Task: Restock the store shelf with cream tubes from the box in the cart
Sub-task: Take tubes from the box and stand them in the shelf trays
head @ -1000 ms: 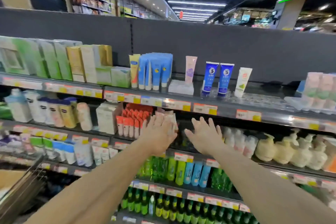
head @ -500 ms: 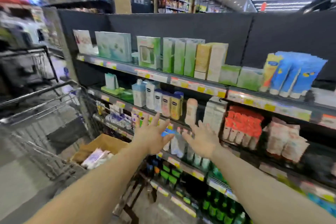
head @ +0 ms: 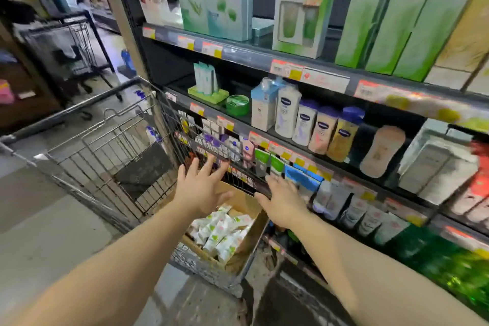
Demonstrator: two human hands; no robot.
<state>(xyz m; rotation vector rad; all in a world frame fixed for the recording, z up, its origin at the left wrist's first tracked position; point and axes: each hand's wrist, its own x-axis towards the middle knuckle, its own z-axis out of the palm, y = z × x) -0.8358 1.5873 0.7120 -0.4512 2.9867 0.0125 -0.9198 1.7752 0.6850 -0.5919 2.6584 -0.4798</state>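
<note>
We look down along our two bare forearms toward a wire shopping cart (head: 105, 145) parked against a store shelf (head: 312, 156). Our left hand (head: 202, 190) hovers above the cart with fingers spread and straight, holding nothing; our right hand (head: 284, 204) reaches beside it near the cart's right rim, fingers extended, also holding nothing. In the near right corner of the cart sits an open cardboard box (head: 248, 235), and inside it lie the cream tubes (head: 222, 230): many small white tubes with green and pink markings, heaped loosely on their sides. The box looks well filled, so we judge the restocking has plenty left to do, and the next batch has not yet been picked up
</note>
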